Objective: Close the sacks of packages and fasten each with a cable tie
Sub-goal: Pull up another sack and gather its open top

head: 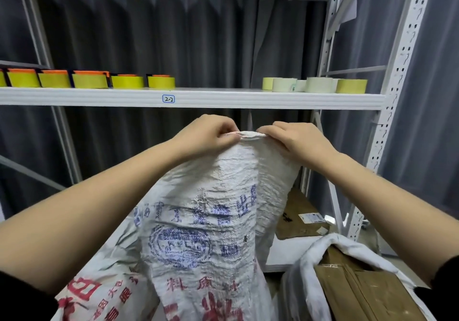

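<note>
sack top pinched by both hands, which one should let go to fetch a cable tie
No cable tie shows, so it's close. Probably right: the left hand holds the sack rim's bunched end, the right hand only its edge.

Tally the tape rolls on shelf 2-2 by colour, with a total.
Yellow-green rolls with orange tops, left group, frame edge cuts the first: 6
Pale white rolls, right group: about 4, overlapping
Pale yellow rolls, right group: 2
Total: about 12

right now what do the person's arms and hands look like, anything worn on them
Both forearms are bare. The left hand and right hand wear no gloves, rings or watch that show. A dark sleeve edge sits pushed up near the left elbow, and another near the right.
</note>
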